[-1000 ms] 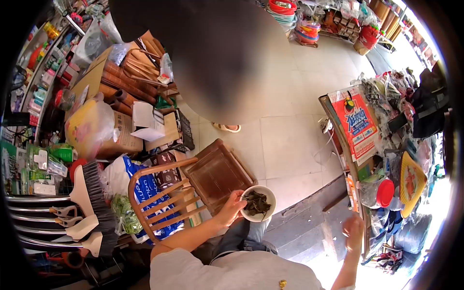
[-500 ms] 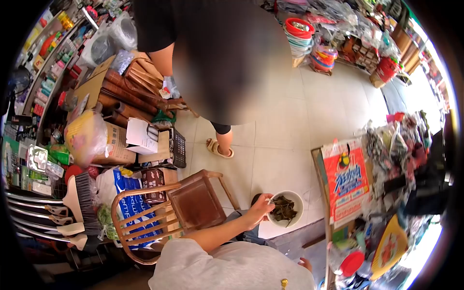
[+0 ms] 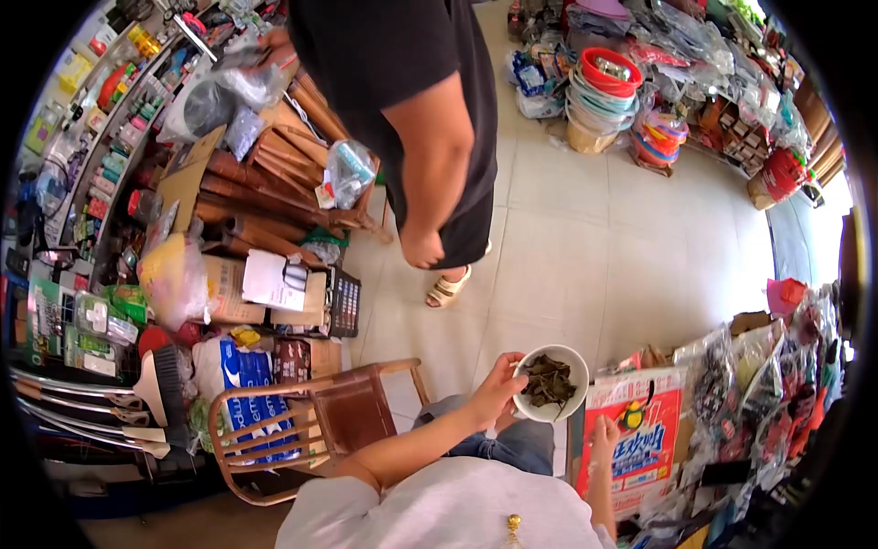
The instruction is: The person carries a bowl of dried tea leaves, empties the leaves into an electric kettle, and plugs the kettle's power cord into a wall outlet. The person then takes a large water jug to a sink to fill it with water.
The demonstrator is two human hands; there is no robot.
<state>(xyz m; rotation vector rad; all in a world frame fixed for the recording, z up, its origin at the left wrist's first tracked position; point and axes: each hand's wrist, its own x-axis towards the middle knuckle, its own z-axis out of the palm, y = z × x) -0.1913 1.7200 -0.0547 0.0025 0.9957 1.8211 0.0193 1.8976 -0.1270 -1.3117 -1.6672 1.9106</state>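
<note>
Cup of leaves: still gripping rim with closed left hand; now bringing right hand, closure and hold unclear, to left edge of worktop, thus nearing cup.

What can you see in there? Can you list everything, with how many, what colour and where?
Cup: 1, white, in the left hand
Leaves: several, dark green-brown, inside the cup
Chair: 1, brown, left of the legs
Printed sheet: 1, mostly red, lower right
Bucket stack: 1, red on top, paler below, upper right
Crate: 1, black, left of centre
Brush head: 1 clear, black bristles, far left
Blue-and-white package: 1, behind the chair's back
Shelf goods: too many to count, mixed colours, upper left
Other person: 1, black clothes, top centre
Shirt: 1, pale grey, bottom centre
Left hand: 1, bare, holding the cup
Right hand: 1, bare, by the printed sheet; touching unclear
</note>
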